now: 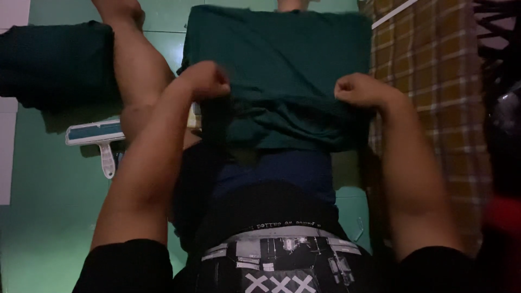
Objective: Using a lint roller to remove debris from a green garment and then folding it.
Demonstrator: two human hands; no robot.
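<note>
Both fists are closed on a dark green cloth [282, 70] spread over the lap: left hand [205, 81] grips its near left edge, right hand [359, 89] its near right. Even tension would keep that edge straight. A lint roller [97, 140] lies on the green floor [43, 217].

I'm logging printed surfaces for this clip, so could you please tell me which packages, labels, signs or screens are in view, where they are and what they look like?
No packages, signs or screens are in view.
Printed panel: bottom centre, on the person's black top; grey and white rectangles with white crosses below.
Small line of pale print: just above that panel, a thin curved strip on black cloth.
</note>
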